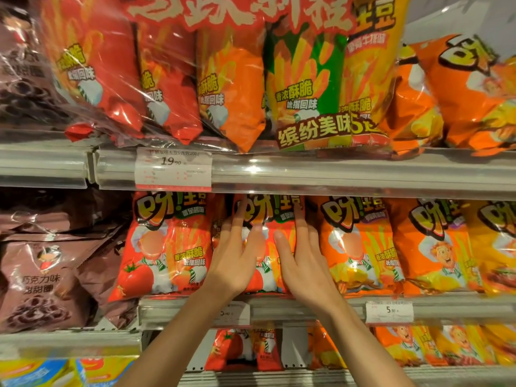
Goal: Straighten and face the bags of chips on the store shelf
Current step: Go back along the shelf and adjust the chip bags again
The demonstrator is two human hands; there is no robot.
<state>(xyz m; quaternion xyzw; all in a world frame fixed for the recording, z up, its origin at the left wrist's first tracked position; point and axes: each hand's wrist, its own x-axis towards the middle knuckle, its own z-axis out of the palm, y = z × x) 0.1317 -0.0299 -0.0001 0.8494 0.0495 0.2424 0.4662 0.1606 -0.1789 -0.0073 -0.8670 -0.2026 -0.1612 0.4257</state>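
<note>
head view, middle shelf [279, 304], frame centre: red bag [266, 247], upright, long axis vertical, glossy, tomato print, logo on top. left hand [237, 255] and right hand [303, 256] lie flat on its front, fingers straight, gripping nothing; bag sits directly under both palms, between orange bag [354, 247] and another red bag [164, 244].

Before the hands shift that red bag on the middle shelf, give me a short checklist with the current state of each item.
1. Left hand on the red tomato bag: ok, straight fingers lie flat on its left side.
2. Right hand on the same bag: ok, fingers flat on its right side.
3. Bag's front faces out: ok, logo visible above the fingers.
4. Bag stands upright: cannot tell, hands cover most of it.
5. Neighbouring red bag on the left faced: ok, though slightly tilted.
6. Orange bag on the right faced: ok.
</note>
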